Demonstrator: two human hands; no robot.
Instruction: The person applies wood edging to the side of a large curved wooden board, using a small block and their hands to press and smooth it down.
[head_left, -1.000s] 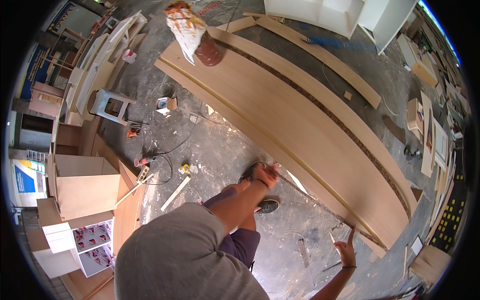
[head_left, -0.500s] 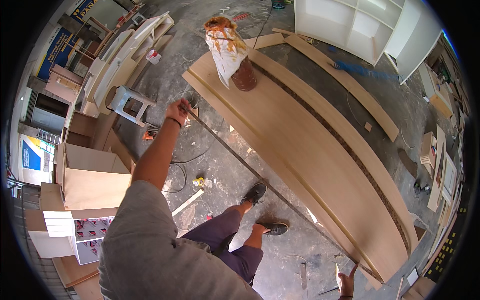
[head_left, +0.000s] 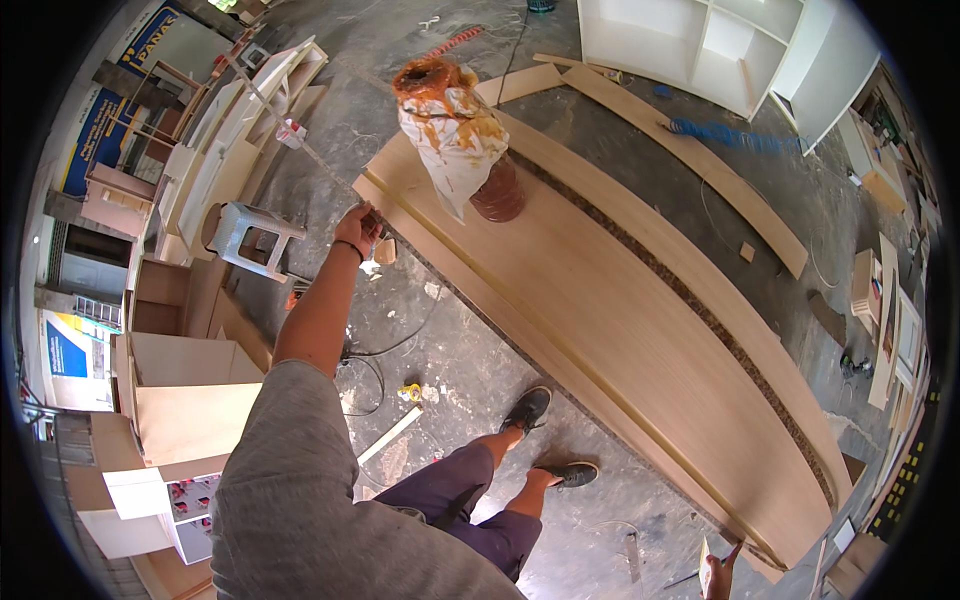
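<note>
A long, curved wooden panel (head_left: 600, 330) lies in front of me, with a pale groove line along its straight near edge. My left hand (head_left: 360, 228) is closed on a long, thin dark edging strip (head_left: 300, 140) at the panel's far left corner; the strip's loose end runs on past the hand, up and left. Between my hands, the strip follows the straight edge closely. At the near right corner, my right hand (head_left: 720, 574) has a finger stretched out against the edge; its other fingers are partly hidden. A brown container (head_left: 498, 195) with a glue-smeared white wrapping (head_left: 450, 150) stands on the panel.
A grey plastic stool (head_left: 255, 238) stands left of my left hand. Cut boards (head_left: 690, 165) lie beyond the panel, before a white shelf cabinet (head_left: 690, 45). A cable (head_left: 375, 375), a yellow tape roll (head_left: 409, 392) and scraps lie on the concrete floor by my feet.
My left hand has moved in to the panel's corner, bringing the strip from a slant apart from the edge to lie along it. My right hand stays at the near right corner.
</note>
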